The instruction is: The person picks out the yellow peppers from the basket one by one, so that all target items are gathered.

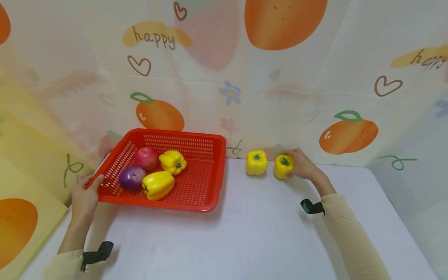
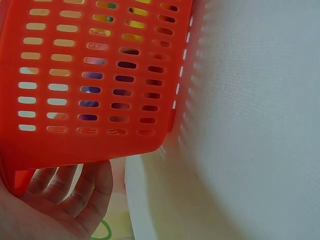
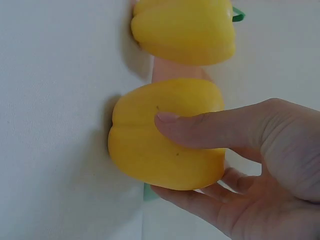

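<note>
My right hand [image 1: 301, 166] grips a yellow bell pepper [image 1: 282, 167] on the white table, thumb on one side and fingers round the other, as the right wrist view shows. Just left of it stands another yellow bell pepper [image 1: 256, 163], apart from the hand. With my left hand [image 1: 85, 196] I hold the left rim of a red plastic basket [image 1: 206, 206]; in the left wrist view the fingers curl under its edge. Inside the basket lie a reddish-pink round fruit [image 1: 146, 158], a purple round one [image 1: 132, 178] and two yellow bell peppers [image 1: 158, 185], grouped toward the left.
A printed cloth [image 1: 210, 101] with oranges and hearts hangs right behind the table [image 1: 245, 241]. Yellow cloth [image 1: 28, 155] borders the left side, a pale one the right. Each wrist carries a small black device [image 1: 311, 207].
</note>
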Demonstrator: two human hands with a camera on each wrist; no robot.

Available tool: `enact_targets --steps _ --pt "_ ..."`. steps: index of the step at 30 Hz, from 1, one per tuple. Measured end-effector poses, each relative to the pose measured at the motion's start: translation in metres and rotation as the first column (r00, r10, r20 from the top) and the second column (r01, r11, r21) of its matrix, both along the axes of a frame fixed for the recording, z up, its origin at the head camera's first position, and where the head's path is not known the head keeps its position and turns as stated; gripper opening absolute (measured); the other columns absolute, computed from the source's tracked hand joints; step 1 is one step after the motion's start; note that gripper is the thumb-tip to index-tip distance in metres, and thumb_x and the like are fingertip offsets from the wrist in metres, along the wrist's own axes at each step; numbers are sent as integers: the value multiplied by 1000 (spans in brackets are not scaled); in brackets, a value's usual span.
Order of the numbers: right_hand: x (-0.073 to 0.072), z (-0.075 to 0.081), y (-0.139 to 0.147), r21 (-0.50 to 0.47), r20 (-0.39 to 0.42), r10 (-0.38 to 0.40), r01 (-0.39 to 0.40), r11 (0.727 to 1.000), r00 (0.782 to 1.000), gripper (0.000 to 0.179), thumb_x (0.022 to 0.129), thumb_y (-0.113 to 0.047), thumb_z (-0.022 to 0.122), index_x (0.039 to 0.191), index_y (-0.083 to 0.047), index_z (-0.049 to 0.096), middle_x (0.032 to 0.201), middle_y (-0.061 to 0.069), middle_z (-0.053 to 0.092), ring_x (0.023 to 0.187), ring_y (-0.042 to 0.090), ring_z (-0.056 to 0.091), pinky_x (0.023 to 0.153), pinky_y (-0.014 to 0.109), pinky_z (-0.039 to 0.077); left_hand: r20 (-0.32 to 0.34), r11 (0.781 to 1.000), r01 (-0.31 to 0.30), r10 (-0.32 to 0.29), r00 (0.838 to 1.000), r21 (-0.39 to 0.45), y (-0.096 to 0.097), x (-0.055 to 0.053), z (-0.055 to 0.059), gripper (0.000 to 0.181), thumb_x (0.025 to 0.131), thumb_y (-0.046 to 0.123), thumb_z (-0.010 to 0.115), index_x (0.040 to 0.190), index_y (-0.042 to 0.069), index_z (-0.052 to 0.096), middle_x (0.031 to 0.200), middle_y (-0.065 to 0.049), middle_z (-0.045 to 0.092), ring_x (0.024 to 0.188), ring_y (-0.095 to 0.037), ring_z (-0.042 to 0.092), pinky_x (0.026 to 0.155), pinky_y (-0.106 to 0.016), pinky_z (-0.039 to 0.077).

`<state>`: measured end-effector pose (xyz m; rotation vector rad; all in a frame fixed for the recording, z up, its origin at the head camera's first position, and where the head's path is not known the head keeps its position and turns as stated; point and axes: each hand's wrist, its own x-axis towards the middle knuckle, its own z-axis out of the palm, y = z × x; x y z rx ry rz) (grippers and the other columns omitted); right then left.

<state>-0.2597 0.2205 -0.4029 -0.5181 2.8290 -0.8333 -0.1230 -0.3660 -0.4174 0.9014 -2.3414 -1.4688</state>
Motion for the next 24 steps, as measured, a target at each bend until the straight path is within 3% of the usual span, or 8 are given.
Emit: enact_targets --steps 5,11,17,24 --pt "0 4 0 51 32 -5 3 999 999 72 64 0 76 127 2 43 120 26 40 109 39 39 96 55 29 -2 1000 -14 14 1000 16 -2 0 -3 66 85 53 48 134 9 42 115 -14 49 77 -10 50 62 -19 40" --pt "4 20 2 34 19 33 -33 999 999 75 66 -1 76 132 4 39 131 26 37 118 43 34 97 55 28 -3 999 5 -5 1000 -37 1 1 4 63 88 49 47 133 5 42 110 -14 49 73 -4 47 65 -19 37" --pt "8 44 -2 34 -5 38 -38 999 999 72 72 -6 73 134 -1 36 137 22 31 122 41 31 97 55 28 -18 999 -6 5 1000 -32 3 2 7 59 88 45 49 131 4 45 94 1 51 68 1 47 62 -15 37" --pt "14 70 -24 6 -57 83 -83 997 995 67 77 -14 71 134 -6 38 139 16 31 115 39 40 92 51 37 -52 1000 -1 1 999 -4 3 3 6 53 88 42 51 126 5 48 79 17 47 67 4 48 61 -15 38"
